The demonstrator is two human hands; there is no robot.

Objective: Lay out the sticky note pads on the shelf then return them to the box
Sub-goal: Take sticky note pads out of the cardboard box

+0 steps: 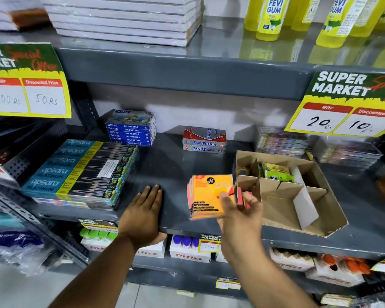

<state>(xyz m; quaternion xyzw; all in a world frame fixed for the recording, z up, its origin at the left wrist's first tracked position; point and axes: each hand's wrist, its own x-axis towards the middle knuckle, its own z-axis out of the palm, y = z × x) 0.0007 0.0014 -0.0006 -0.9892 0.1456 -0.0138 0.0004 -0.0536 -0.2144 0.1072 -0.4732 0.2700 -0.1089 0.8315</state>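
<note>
My right hand (240, 215) holds a stack of sticky note pads (206, 196), orange on top with pink edges, just above the front of the grey shelf (165, 165). The stack hovers left of the cardboard box (316, 196), which has dividers. More pads (276, 173), yellow and green, sit in a back compartment of the box. Its front compartments look empty. My left hand (142, 212) lies flat on the shelf's front edge, fingers spread, holding nothing.
Apsara pencil boxes (80, 172) lie at the left. Blue oil pastel boxes (131, 130) and Softek boxes (204, 141) stand at the back. Wrapped packs (282, 142) are behind the box. Price signs (347, 105) hang from the shelf above. Bare shelf lies between my hands.
</note>
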